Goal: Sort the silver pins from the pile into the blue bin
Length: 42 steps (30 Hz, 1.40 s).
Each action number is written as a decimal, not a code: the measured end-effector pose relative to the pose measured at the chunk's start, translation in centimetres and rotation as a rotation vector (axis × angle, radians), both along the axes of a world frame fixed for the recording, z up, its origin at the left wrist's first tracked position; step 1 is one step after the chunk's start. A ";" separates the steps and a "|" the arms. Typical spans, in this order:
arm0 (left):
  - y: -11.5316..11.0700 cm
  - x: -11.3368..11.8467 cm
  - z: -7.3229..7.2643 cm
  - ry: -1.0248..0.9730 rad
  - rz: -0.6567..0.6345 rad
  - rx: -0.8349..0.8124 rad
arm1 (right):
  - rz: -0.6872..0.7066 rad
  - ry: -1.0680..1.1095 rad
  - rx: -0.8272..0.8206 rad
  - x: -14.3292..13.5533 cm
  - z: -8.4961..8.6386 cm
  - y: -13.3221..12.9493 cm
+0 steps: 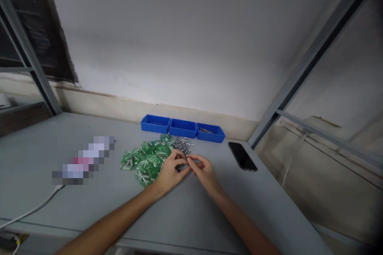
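Note:
My left hand [172,169] and my right hand [205,173] meet over the table, fingertips pinched together. Whatever small piece lies between them is too small to make out. Just beyond the fingers spreads a loose pile of thin, shiny metal pins [183,143], partly covered by my hands. Green plastic bags [149,159] with small pale and metallic pieces in them lie against the left side of my left hand. Behind the pile stand three blue trays in a row: a left tray [155,129], a middle tray [183,132] and a right tray [211,137] with some metal pieces inside.
A black smartphone [242,156] lies at the right edge of the grey table [119,211]. On the left is a blurred-out object [86,161], with a white cable [38,207] running off it. Metal frame posts rise at both sides, and a wall [164,48] stands behind.

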<state>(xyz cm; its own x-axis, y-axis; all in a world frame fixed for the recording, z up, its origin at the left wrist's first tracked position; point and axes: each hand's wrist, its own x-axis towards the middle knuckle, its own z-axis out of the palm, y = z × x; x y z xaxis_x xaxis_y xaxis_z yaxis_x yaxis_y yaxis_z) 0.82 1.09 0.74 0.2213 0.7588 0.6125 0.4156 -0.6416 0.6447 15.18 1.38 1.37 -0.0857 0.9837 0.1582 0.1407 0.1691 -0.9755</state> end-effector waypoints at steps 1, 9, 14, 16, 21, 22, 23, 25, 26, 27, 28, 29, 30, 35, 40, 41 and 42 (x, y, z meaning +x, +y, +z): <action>0.0 0.0 0.0 0.000 0.006 0.006 | -0.015 -0.007 0.002 0.1 0.0 0.0; 0.5 -0.8 0.5 -0.095 0.089 0.040 | -0.105 -0.068 0.017 1.2 0.6 0.6; 0.1 -0.8 1.3 -0.172 0.105 0.055 | -0.007 -0.124 0.039 0.8 -0.3 0.6; -0.1 -0.7 1.3 -0.172 0.087 0.059 | 0.074 -0.146 0.089 0.5 -0.7 0.3; -0.2 -0.5 1.0 -0.132 0.041 0.042 | 0.141 -0.258 0.185 0.0 -0.7 -0.2; -0.2 -0.5 1.0 -0.126 0.039 0.032 | 0.139 -0.271 0.197 0.0 -0.5 -0.2; -0.2 -0.6 1.1 -0.124 0.042 0.025 | 0.131 -0.274 0.208 0.1 -0.4 -0.1; -0.2 -0.6 1.3 -0.137 0.063 0.027 | 0.100 -0.251 0.224 0.3 0.0 0.1; -0.2 -0.7 1.5 -0.148 0.077 0.033 | 0.080 -0.225 0.229 0.4 0.2 0.2; -0.2 -0.7 1.7 -0.158 0.091 0.043 | 0.059 -0.192 0.228 0.5 0.4 0.2; -0.2 -0.8 1.8 -0.166 0.103 0.054 | 0.043 -0.154 0.221 0.6 0.6 0.3; -0.2 -0.8 1.9 -0.169 0.108 0.063 | 0.033 -0.115 0.206 0.6 0.9 0.3; -0.3 -0.8 1.9 -0.166 0.108 0.068 | 0.025 -0.077 0.187 0.6 1.1 0.2; -0.2 -0.7 1.1 -0.033 0.018 0.065 | 0.003 0.025 0.025 0.7 1.6 0.0; 0.5 -1.0 0.5 0.048 0.091 0.034 | -0.147 -0.025 -0.024 2.3 1.5 1.2; 0.7 -1.2 0.4 0.047 0.103 0.045 | -0.204 -0.038 -0.012 2.9 1.4 1.7; 0.9 -1.3 0.4 0.047 0.107 0.062 | -0.257 -0.045 0.000 3.5 1.3 2.3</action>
